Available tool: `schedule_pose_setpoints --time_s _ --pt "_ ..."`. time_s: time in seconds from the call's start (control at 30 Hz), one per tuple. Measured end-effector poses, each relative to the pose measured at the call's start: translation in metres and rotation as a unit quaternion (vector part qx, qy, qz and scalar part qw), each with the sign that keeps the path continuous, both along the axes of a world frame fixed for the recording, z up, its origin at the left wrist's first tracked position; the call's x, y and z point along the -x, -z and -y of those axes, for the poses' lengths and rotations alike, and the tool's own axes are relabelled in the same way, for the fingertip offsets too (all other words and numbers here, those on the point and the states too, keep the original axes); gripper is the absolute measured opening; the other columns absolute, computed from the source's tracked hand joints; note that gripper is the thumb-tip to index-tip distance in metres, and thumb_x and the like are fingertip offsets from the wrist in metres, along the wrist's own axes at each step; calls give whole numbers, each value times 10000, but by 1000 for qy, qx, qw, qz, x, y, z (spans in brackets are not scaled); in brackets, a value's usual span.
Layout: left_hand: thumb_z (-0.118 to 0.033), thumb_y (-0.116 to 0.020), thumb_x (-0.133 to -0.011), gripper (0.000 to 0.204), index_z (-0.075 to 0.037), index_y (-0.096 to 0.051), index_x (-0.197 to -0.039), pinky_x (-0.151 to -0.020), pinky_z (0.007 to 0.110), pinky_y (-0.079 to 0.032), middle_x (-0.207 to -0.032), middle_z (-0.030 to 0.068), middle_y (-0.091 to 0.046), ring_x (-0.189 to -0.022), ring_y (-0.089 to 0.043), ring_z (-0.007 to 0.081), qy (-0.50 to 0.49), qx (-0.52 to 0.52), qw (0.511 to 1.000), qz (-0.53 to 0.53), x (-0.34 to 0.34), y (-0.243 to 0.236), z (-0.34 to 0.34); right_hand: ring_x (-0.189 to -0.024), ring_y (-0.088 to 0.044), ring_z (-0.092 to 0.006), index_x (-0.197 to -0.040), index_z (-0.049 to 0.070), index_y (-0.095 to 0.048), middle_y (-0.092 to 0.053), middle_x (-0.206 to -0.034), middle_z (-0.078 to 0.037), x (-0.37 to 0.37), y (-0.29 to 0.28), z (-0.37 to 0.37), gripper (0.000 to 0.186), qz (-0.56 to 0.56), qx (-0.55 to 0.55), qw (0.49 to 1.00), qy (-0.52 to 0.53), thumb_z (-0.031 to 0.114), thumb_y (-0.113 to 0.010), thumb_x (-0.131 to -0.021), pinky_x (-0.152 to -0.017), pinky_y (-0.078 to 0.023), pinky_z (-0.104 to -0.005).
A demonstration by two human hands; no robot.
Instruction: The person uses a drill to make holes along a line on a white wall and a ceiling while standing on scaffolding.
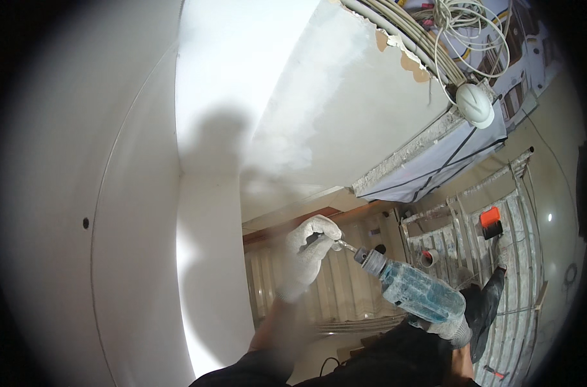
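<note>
My left hand (311, 248) in a whitish work glove is closed around the outer end of a thin metal bit (346, 246), which points up and left from a dusty teal power drill (416, 290) with a grey chuck end (371, 261). My right hand (451, 330), also gloved, grips the drill at its rear, low on the right; the drill's body hides most of its fingers. Both forearms come in from the lower edge.
White walls (132, 161) with my shadow are left and ahead. Below stands scaffold planking (512, 251) with an orange-and-black object (490, 222), a small pot (427, 258) and a hammer-like tool (495, 371). A white hard hat (475, 103) and coiled cables (467, 35) are at upper right.
</note>
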State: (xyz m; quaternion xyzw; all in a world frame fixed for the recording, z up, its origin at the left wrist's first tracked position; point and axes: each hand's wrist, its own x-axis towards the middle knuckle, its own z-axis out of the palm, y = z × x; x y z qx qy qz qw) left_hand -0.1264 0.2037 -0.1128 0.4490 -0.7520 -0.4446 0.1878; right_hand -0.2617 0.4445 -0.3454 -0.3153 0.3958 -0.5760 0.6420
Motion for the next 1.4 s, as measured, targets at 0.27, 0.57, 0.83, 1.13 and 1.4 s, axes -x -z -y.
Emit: schedule_pose_setpoints --time_s 0.27,0.57,0.83,1.13,1.4 --pt "131 -602 -909 155 -14 -652 -935 -714 334 -560 -940 135 -653 -877 -677 234 12 17 1000 13 4 -7 -1 -1179 -672 -283 -1289 163 -693 -717 -1269 -54 -2 2 1 672 -35 27 999 28 312 -931 -679 -1058 -509 -422" --pt "134 -562 -899 161 -7 -634 -924 -753 314 -545 -954 143 -677 -839 -666 199 26 55 998 -35 15 -7 0 -1190 -669 -267 -1339 136 -654 -706 -1293 -63 12 -4 5 726 -53 57 996 31 283 -935 -686 -1065 -507 -424" --pt "119 -566 -890 154 -20 -628 -913 -737 331 -556 -892 134 -672 -873 -696 230 25 42 998 -31 19 -14 -2 -1230 -656 -233 -1407 88 -592 -687 -1335 -88 16 -10 7 829 86 28 996 26 270 -949 -682 -1075 -504 -423" --pt "117 -582 -851 153 -7 -647 -914 -795 350 -571 -945 156 -703 -891 -697 239 8 137 990 25 29 -18 -14 -1344 -563 -256 -1499 -17 -478 -586 -1462 -176 40 -28 19 1122 172 107 979 21 408 -1012 -608 -1152 -415 -414" --pt "-10 -607 -919 333 -18 -579 -1251 -874 381 -546 -900 56 -637 -852 -655 192 7 89 987 -132 66 -56 -20 -1309 -609 -310 -1478 -6 -511 -608 -1420 -194 34 -39 46 1135 101 214 968 85 502 -985 -581 -1119 -458 -423"
